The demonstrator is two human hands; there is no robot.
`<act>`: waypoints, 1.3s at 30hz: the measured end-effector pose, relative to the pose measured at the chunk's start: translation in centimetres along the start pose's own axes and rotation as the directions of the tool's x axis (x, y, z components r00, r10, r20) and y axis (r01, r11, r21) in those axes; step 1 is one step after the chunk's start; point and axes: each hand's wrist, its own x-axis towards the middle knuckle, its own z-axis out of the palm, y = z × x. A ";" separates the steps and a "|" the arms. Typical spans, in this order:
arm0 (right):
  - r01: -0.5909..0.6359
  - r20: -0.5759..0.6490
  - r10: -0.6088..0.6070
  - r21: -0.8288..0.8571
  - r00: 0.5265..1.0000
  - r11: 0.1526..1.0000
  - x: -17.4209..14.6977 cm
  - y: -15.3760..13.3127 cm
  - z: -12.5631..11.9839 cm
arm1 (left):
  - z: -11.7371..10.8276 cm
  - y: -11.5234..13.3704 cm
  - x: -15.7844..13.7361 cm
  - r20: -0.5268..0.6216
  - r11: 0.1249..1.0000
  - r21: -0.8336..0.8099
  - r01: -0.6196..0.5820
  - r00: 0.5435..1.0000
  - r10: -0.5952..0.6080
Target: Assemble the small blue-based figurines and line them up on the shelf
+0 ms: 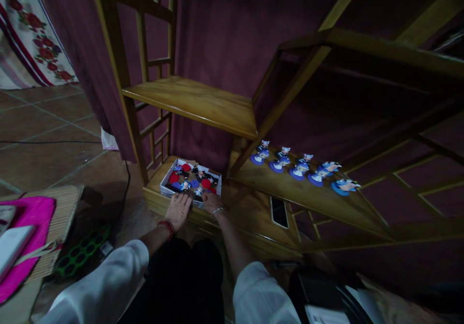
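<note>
Head view: shallow white cardboard box (167,183) of red and blue figurine pieces sits on the lowest wooden shelf (154,194) — left hand (178,210) and right hand (211,201) rest flat on its near edge, each grip released, fingers spread.

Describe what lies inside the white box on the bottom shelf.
The white box holds small figurines with red, blue and black round pieces. Lower layers are covered; both hands rest at its near edge.
</note>
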 end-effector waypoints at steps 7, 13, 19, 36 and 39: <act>-0.008 0.123 0.007 0.012 0.992 1.000 2.2 -0.2 1.0 | 1.4 -0.6 -0.2 0.010 1.000 0.007 -0.019 1.000 0.019; -0.030 0.235 0.027 0.006 0.972 1.000 2.7 0.0 1.0 | 2.2 -0.8 0.0 0.003 1.000 -0.018 -0.007 1.000 0.007; 0.017 0.229 -0.025 0.037 0.973 0.999 2.3 -0.2 0.6 | 2.6 -0.9 -0.1 -0.039 0.999 -0.034 -0.023 0.999 0.022; -0.025 0.205 0.006 0.088 0.979 0.996 2.1 -0.3 0.3 | -0.9 -1.1 3.2 0.048 0.985 -0.070 0.160 0.986 -0.157; -0.054 0.177 0.033 0.113 0.984 0.992 2.4 0.0 0.8 | -1.6 -2.4 6.0 0.295 0.884 -0.013 0.467 0.847 -0.443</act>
